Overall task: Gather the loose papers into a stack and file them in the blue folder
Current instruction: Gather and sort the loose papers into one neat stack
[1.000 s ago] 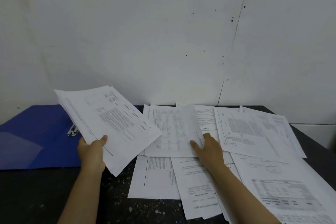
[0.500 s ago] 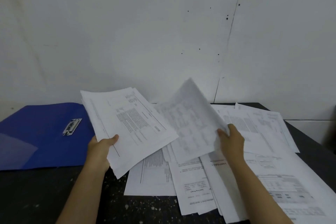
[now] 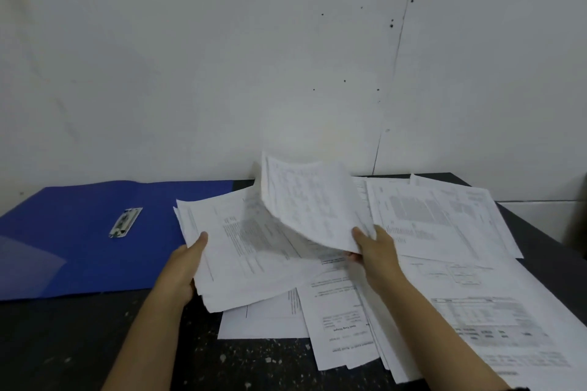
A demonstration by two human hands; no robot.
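Observation:
My left hand (image 3: 185,267) grips a stack of printed papers (image 3: 241,260) by its left edge, held just above the table. My right hand (image 3: 373,246) pinches a single printed sheet (image 3: 308,203) by its lower corner; the sheet curls up and hangs over the right side of the stack. The blue folder (image 3: 79,232) lies open and flat at the left, with its metal clip (image 3: 124,221) showing. Several loose papers (image 3: 444,232) are spread over the right half of the table, overlapping each other.
The table is dark and speckled (image 3: 63,343), with its near left part bare. A white wall (image 3: 286,57) rises right behind the table. More sheets (image 3: 343,327) lie near the front edge between my forearms.
My right hand lifted one sheet off the table and carried it left over the stack. The left hand moved the stack to the right, off the folder.

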